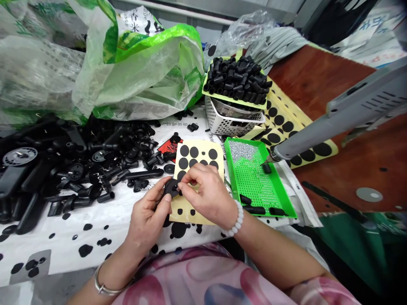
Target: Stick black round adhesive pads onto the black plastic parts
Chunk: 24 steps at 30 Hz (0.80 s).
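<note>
Head view: left-hand grip (151, 212) closes on the round black part (171, 188); right hand (208, 192) meets its right side, pinch unclear! Below the grip, the sticker sheet (186, 214); leftward, heaped black pieces (111, 148).

White-sheeted worktable (65, 254), reddish-brown tabletop (343, 169) at right, grey panelling (235, 8) behind

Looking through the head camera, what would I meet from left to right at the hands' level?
Pile of black plastic parts, left hand, held black part, right hand, green perforated tray, red-brown board.
</note>
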Tool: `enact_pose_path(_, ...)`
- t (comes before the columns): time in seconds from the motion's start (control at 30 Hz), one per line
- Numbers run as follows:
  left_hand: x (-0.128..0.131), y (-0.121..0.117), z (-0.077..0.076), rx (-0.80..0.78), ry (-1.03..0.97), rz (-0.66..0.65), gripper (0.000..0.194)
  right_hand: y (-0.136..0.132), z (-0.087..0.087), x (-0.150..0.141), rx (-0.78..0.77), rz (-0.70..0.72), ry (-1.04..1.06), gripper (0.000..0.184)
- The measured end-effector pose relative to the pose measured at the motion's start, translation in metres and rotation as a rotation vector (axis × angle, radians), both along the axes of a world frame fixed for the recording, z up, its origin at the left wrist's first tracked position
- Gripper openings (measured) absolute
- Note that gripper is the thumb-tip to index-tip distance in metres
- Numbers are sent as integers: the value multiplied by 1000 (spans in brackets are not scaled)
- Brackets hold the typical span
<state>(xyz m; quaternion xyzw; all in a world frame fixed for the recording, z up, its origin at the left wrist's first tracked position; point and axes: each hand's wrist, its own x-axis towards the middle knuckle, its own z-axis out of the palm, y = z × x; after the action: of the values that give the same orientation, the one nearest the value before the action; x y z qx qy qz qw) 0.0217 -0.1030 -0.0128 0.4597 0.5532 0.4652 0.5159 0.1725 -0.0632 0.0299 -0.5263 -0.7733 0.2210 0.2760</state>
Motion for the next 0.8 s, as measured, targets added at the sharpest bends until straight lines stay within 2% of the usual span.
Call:
enact_pose_path(0.17, -7, -1, -6, -25, -172, -52, 48, 3, 3, -2, -15, 0, 6, 13)
enact_pose_path(0.27, -9, -1, -10, -11, -202, -70, 46, 4, 4, -3, -22, 5, 7, 13)
enact_pose_path(0.47, -3, 2, -8, -7, -6, 41, 43, -1, 5, -5, 40, 21, -145, 15)
enact_pose_path(0.53, -3, 1, -6, 24, 71, 56, 45, -2, 6, -3, 77, 8, -226, 18)
enact_pose_path(0.6, -5, -1, -5, 77, 136, 62, 44, 0, 6, -1, 60, -21, -218, 19)
enact_pose_path(0.63, -6, -2, -5, 109, 152, 53, 42, 2, 6, 1, 8, -30, -159, 22)
enact_pose_path(0.7, -7, -3, -4, 154, 118, 14, 37, 5, 4, 0, -194, 5, 74, 26)
enact_pose_path(0.8, -6, -2, -4, 117, -37, -12, 24, 4, -1, -6, -534, 181, 509, 24)
